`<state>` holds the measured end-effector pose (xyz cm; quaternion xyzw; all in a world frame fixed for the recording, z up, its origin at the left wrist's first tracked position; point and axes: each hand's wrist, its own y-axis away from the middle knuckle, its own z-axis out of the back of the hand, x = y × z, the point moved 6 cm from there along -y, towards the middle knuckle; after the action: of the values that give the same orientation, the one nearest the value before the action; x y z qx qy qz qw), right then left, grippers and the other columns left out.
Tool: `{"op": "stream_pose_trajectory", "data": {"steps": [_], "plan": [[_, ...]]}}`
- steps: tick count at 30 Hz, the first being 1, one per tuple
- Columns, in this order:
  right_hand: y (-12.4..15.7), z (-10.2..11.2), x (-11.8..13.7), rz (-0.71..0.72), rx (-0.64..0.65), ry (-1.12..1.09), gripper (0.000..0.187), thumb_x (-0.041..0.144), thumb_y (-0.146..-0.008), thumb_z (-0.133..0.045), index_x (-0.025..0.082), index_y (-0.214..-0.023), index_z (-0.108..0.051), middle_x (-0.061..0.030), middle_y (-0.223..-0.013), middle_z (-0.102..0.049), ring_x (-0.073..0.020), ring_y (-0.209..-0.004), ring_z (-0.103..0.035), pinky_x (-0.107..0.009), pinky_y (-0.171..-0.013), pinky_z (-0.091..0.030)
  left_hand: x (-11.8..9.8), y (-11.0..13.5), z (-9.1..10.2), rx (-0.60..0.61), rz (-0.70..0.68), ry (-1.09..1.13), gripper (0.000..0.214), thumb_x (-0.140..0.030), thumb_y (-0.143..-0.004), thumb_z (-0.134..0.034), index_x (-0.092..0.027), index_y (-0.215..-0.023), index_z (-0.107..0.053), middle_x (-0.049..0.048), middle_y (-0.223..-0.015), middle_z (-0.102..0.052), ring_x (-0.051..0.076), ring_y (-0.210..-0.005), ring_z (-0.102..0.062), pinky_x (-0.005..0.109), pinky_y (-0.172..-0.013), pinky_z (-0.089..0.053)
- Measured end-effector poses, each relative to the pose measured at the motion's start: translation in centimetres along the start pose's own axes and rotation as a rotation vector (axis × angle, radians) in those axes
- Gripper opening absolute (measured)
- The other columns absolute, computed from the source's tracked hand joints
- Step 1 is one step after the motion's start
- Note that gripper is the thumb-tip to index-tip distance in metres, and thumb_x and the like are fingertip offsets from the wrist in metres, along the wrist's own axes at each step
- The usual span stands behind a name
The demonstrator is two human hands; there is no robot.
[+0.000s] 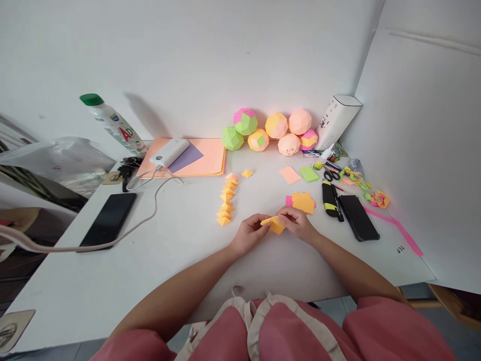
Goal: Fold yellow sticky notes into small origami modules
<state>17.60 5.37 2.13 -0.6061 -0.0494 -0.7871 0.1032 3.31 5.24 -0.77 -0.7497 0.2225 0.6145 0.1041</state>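
Between both hands, just above the white table, is a small piece of yellow-orange folded paper [277, 226]. My left hand [249, 234] pinches its left end between thumb and fingers. On the other end, the fingers of my right hand [299, 224] are closed at the paper's upper right corner. Beyond my right hand lies a stack of orange paper sheets [303, 201] with pink sheets showing underneath. To the left, a row of folded orange paper pieces [227, 205] runs away from me, and one single folded piece [247, 173] sits apart near its far end.
Several paper balls [276, 125] rest against the wall. A glue bottle [323, 156], scissors [331, 174], a cutter [329, 198], a phone [359, 217] and paper scraps lie right. A power bank [170, 152], its cable, another phone [108, 220] and a white bottle [122, 128] stand left.
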Motion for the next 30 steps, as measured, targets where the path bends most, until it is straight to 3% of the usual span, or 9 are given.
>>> {"op": "stream_pose_trajectory", "data": {"steps": [4, 7, 12, 30], "plan": [[0.0, -0.1, 0.3, 0.083, -0.006, 0.063, 0.023, 0.035, -0.077, -0.061, 0.02, -0.094, -0.063, -0.0059, -0.09, -0.065, -0.0168, -0.079, -0.06, -0.03, -0.067, -0.05, -0.2, 0.0, -0.2, 0.013, 0.031, -0.002, 0.036, -0.044, -0.071, -0.064, -0.015, -0.094, -0.062, 0.0036, -0.077, -0.064, 0.011, -0.063, -0.055, 0.024, -0.056, -0.044], [0.0, -0.4, 0.0, 0.122, 0.045, 0.121, 0.022, 0.034, -0.076, -0.063, 0.02, -0.093, -0.068, -0.0068, -0.089, -0.069, -0.0181, -0.077, -0.063, -0.03, -0.067, -0.051, -0.1, 0.0, -0.1, -0.009, 0.036, 0.0, 0.039, -0.044, -0.069, -0.066, -0.015, -0.095, -0.062, 0.0016, -0.07, -0.061, 0.01, -0.061, -0.053, 0.024, -0.056, -0.044], [0.1, 0.0, -0.8, 0.034, 0.011, 0.106, 0.023, 0.036, -0.074, -0.065, 0.02, -0.09, -0.072, -0.0064, -0.085, -0.071, -0.0173, -0.071, -0.064, -0.028, -0.061, -0.05, 0.3, -0.1, 0.5, -0.091, 0.055, 0.0, 0.043, -0.041, -0.065, -0.071, -0.016, -0.097, -0.06, -0.0028, -0.065, -0.055, 0.009, -0.061, -0.051, 0.024, -0.06, -0.044], [0.1, -0.4, -2.0, -0.179, 0.15, -0.086, 0.027, 0.041, -0.074, -0.063, 0.016, -0.082, -0.07, -0.002, -0.067, -0.065, -0.0119, -0.056, -0.058, -0.023, -0.048, -0.046, 0.5, -0.1, 0.6, -0.108, 0.046, 0.008, 0.035, -0.043, -0.063, -0.071, -0.015, -0.083, -0.064, -0.0005, -0.065, -0.058, 0.009, -0.06, -0.051, 0.025, -0.059, -0.045]]}}
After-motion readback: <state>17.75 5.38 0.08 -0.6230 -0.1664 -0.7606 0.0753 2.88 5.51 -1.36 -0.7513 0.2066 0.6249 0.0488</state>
